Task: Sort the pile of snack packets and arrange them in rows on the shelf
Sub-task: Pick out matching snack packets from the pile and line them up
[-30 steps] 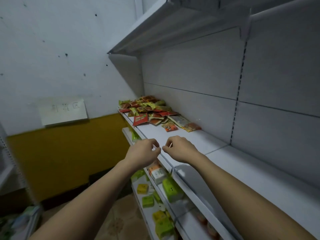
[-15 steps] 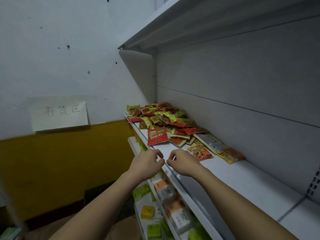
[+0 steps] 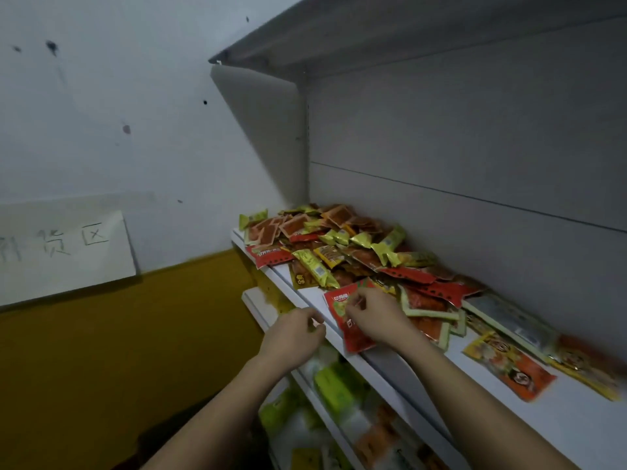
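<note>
A pile of snack packets, red, yellow-green and orange, covers the far left end of the white shelf. A red packet lies at the pile's near side, overhanging the shelf's front edge. My right hand is on this packet, fingers curled on its upper part. My left hand hovers just left of it at the shelf's front edge, fingers curled, holding nothing. An orange packet and a long silver packet lie apart to the right.
An upper shelf hangs overhead. A lower shelf holds green and orange boxed goods. The grey back panel runs behind the pile. A paper sign hangs on the white and yellow wall at left.
The view has closed in on the pile. Both hands moved forward along the shelf edge; my right hand went from the bare shelf onto the red packet.
</note>
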The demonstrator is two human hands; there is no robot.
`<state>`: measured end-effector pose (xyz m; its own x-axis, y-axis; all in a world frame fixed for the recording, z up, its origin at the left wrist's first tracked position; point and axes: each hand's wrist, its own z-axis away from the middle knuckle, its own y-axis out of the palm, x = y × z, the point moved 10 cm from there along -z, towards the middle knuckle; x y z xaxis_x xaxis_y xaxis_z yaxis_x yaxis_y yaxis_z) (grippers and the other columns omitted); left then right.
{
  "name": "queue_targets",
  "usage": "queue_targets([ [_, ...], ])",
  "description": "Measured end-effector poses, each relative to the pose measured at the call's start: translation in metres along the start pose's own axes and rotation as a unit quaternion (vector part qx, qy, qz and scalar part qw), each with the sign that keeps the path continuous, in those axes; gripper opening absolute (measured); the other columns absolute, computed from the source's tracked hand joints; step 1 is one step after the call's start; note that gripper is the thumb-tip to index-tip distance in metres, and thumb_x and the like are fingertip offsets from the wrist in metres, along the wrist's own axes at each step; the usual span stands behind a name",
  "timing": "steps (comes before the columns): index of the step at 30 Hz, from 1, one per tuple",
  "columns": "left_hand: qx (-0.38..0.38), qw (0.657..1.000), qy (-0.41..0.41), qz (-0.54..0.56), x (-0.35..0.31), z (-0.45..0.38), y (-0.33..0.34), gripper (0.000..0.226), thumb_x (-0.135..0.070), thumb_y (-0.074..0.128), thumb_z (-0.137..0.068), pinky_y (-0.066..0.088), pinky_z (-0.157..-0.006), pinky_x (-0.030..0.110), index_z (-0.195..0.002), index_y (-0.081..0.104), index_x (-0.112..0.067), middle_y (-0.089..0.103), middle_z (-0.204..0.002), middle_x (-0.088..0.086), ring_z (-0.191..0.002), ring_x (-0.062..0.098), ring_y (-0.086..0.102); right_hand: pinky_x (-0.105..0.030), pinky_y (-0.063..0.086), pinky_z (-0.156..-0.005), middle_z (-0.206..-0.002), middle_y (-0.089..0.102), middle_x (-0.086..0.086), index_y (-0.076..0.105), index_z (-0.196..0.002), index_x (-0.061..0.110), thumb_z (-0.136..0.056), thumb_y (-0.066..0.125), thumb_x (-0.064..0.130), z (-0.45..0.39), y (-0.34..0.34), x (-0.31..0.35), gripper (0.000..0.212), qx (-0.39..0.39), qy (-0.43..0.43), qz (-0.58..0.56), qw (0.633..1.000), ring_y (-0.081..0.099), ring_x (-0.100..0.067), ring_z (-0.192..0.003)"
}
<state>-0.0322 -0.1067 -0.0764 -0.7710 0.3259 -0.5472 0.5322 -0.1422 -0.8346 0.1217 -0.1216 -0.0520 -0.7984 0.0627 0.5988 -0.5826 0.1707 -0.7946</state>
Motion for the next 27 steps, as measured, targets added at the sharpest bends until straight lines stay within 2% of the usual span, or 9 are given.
queue_targets([
  [4,-0.024,1.0,0.001,0.016,0.035,-0.078,-0.01,0.024,-0.034,0.05,-0.101,0.05,-0.076,0.031,-0.118,0.065,-0.024,0.065,-0.117,-0.004,-0.1,0.013,0.061,-0.038,0.052,-0.074,-0.093,0.066,-0.001,0.062,-0.095,0.019,-0.091,0.059,0.025,-0.082,0.011,0.005,0.008,-0.07,-0.006,0.011,0.997,0.062,-0.024,-0.089],
  [9,-0.04,0.996,-0.024,0.077,0.071,-0.142,-0.018,0.017,-0.027,0.053,-0.1,0.051,-0.079,0.03,-0.109,0.066,-0.021,0.065,-0.101,-0.009,-0.085,0.007,0.06,-0.04,0.046,-0.093,-0.129,0.053,-0.011,0.051,-0.132,0.009,-0.093,0.061,0.032,-0.156,0.054,0.011,0.047,-0.061,-0.013,0.055,0.997,0.049,-0.03,-0.121],
  [11,-0.052,0.993,-0.016,0.106,0.083,-0.165,-0.026,0.015,-0.024,0.056,-0.099,0.052,-0.082,0.03,-0.106,0.068,-0.019,0.067,-0.099,-0.007,-0.087,0.007,0.06,-0.038,0.049,-0.087,-0.119,0.058,-0.011,0.053,-0.128,0.008,-0.091,0.063,0.029,-0.177,0.067,0.015,0.043,-0.037,-0.014,0.079,0.996,0.055,-0.03,-0.114],
  [13,-0.053,0.988,-0.005,0.148,0.094,-0.186,-0.034,0.01,-0.022,0.058,-0.099,0.05,-0.081,0.028,-0.099,0.068,-0.021,0.066,-0.095,-0.011,-0.09,0.005,0.06,-0.032,0.048,-0.069,-0.095,0.062,-0.008,0.061,-0.115,0.009,-0.088,0.062,0.02,-0.193,0.065,0.013,0.03,-0.019,0.003,0.085,0.996,0.061,-0.026,-0.091],
  [16,-0.079,0.977,0.019,0.197,0.106,-0.219,-0.057,0.012,-0.019,0.058,-0.1,0.045,-0.07,0.015,-0.104,0.069,-0.018,0.063,-0.09,-0.012,-0.087,0.007,0.06,-0.026,0.048,-0.057,-0.083,0.065,-0.006,0.07,-0.106,0.012,-0.087,0.07,0.016,-0.218,0.042,0.002,0.02,0.01,0.067,-0.089,0.994,0.06,-0.018,-0.069],
  [18,-0.101,0.964,0.02,0.247,0.113,-0.242,-0.074,0.014,-0.022,0.056,-0.101,0.043,-0.062,0.01,-0.105,0.068,-0.015,0.063,-0.087,-0.006,-0.077,0.008,0.058,-0.022,0.049,-0.064,-0.096,0.068,-0.001,0.073,-0.1,0.014,-0.088,0.074,0.016,-0.228,0.032,0.002,0.012,0.029,0.11,-0.247,0.962,0.062,-0.011,-0.079],
  [21,-0.068,0.911,-0.025,0.405,0.124,-0.277,-0.08,0.025,-0.033,0.054,-0.102,0.056,-0.074,0.028,-0.109,0.068,-0.013,0.07,-0.096,0.005,-0.081,0.014,0.065,-0.029,0.057,-0.073,-0.113,0.069,0.001,0.071,-0.105,0.009,-0.096,0.062,0.01,-0.242,0.042,0.013,0.013,0.044,0.149,-0.445,0.882,0.066,-0.011,-0.099],
  [24,0.051,0.808,-0.06,0.584,0.112,-0.311,-0.074,0.032,-0.037,0.049,-0.104,0.06,-0.069,0.037,-0.114,0.063,-0.01,0.071,-0.102,0.007,-0.085,0.021,0.071,-0.026,0.059,-0.06,-0.098,0.075,-0.006,0.067,-0.114,0.003,-0.099,0.053,0.005,-0.266,0.056,0.033,0.021,0.044,0.149,-0.535,0.83,0.073,-0.012,-0.08],
  [27,0.114,0.77,-0.043,0.626,0.118,-0.348,-0.081,0.036,-0.045,0.049,-0.1,0.06,-0.074,0.04,-0.122,0.059,-0.017,0.065,-0.122,0.013,-0.106,0.031,0.068,-0.029,0.06,-0.062,-0.096,0.075,-0.009,0.065,-0.116,0.0,-0.1,0.049,0.002,-0.299,0.072,0.054,0.023,0.028,0.149,-0.568,0.809,0.074,-0.014,-0.079],
])
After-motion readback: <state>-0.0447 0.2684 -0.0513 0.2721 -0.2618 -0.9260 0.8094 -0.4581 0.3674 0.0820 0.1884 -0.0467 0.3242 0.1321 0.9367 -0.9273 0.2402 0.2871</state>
